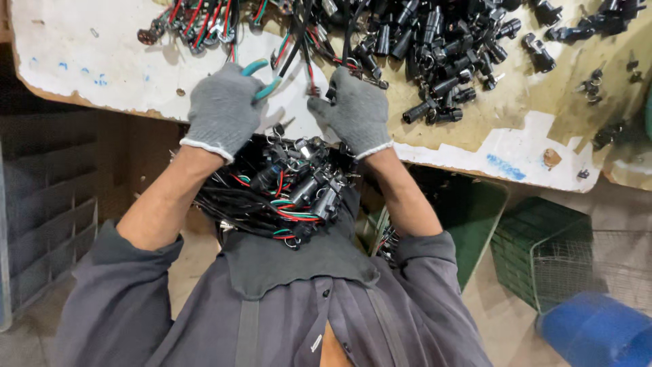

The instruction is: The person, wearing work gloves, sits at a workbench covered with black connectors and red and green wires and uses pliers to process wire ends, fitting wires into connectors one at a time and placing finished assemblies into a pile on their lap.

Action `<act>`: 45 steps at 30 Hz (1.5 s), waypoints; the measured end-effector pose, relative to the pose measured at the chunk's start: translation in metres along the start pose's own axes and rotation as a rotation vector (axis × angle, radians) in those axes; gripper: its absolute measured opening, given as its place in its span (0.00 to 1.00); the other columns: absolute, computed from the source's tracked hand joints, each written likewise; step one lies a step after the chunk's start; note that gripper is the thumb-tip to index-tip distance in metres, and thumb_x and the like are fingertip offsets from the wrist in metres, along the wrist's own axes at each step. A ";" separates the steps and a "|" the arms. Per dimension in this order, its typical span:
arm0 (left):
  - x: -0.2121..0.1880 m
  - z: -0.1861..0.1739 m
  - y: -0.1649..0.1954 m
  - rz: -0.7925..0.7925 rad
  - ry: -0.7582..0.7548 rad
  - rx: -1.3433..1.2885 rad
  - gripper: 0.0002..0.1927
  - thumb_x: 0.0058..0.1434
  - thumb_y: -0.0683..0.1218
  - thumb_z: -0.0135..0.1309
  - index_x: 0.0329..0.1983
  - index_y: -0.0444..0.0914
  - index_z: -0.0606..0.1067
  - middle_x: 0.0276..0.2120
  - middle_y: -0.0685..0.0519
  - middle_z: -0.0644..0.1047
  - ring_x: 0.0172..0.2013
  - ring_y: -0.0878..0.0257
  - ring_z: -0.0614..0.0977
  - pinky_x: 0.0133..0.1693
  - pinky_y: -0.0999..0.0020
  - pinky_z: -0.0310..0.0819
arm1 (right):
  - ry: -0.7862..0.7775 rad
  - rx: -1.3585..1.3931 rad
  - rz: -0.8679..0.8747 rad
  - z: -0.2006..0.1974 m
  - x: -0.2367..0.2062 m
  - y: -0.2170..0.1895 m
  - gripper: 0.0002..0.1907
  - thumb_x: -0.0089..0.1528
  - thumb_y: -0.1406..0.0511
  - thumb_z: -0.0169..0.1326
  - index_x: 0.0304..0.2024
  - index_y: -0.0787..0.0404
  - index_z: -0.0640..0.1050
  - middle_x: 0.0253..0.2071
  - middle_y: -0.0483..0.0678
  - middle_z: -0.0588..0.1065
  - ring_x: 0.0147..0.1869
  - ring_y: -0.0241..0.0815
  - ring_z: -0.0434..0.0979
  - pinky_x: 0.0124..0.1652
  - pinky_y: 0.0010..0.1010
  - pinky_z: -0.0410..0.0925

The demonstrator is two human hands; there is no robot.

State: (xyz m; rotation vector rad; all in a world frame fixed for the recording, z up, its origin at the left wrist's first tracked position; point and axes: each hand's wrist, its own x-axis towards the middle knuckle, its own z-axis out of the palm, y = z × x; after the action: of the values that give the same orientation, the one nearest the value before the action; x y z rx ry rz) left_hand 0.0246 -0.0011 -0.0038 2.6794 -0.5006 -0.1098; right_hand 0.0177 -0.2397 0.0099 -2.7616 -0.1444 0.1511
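Both my hands wear grey knit gloves at the near edge of a worn white tabletop (102,61). My left hand (223,109) grips a small cutter with teal handles (261,75). My right hand (354,112) pinches a black connector piece (331,93) on a wire that runs up from the table. The cutter's jaws point toward the wires between my hands. A bundle of black connectors with red, green and white wires (292,190) lies on my lap just below both hands.
A heap of loose black cylindrical connectors (441,47) covers the table's right side. More wired connectors (197,20) lie at the top left. Below the table stand green crates (523,251), a wire mesh basket (598,265), a blue container (598,333) and grey bins (41,204).
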 end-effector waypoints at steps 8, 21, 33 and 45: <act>-0.010 0.010 -0.016 0.171 0.028 -0.058 0.13 0.62 0.42 0.57 0.49 0.45 0.84 0.33 0.43 0.76 0.32 0.45 0.81 0.33 0.51 0.75 | 0.232 0.492 -0.082 -0.024 -0.055 0.013 0.12 0.64 0.66 0.65 0.42 0.61 0.73 0.32 0.49 0.76 0.33 0.41 0.79 0.37 0.33 0.72; -0.030 -0.089 0.047 -0.286 -0.129 -1.021 0.18 0.59 0.42 0.63 0.54 0.40 0.82 0.38 0.52 0.85 0.35 0.72 0.84 0.41 0.73 0.81 | 0.208 0.424 -0.390 -0.022 -0.065 -0.004 0.26 0.51 0.55 0.74 0.38 0.60 0.74 0.31 0.53 0.73 0.34 0.54 0.75 0.36 0.41 0.68; -0.042 -0.079 0.090 0.284 0.198 -0.655 0.14 0.60 0.40 0.62 0.50 0.41 0.83 0.40 0.46 0.81 0.39 0.51 0.83 0.41 0.60 0.77 | -0.008 0.768 -0.537 -0.027 -0.066 -0.012 0.36 0.58 0.42 0.67 0.56 0.61 0.76 0.45 0.53 0.81 0.50 0.51 0.85 0.51 0.35 0.75; -0.131 -0.014 0.051 0.458 0.245 -1.727 0.29 0.62 0.44 0.60 0.67 0.37 0.71 0.48 0.39 0.84 0.41 0.59 0.85 0.42 0.61 0.79 | -0.214 0.059 -0.695 -0.032 -0.073 -0.037 0.27 0.48 0.56 0.66 0.47 0.64 0.80 0.22 0.49 0.72 0.26 0.57 0.72 0.29 0.47 0.64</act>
State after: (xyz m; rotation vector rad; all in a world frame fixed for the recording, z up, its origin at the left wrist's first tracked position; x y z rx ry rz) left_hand -0.1119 0.0079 0.0297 0.8563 -0.5247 -0.0336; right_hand -0.0536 -0.2257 0.0592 -2.4612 -1.1060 0.2527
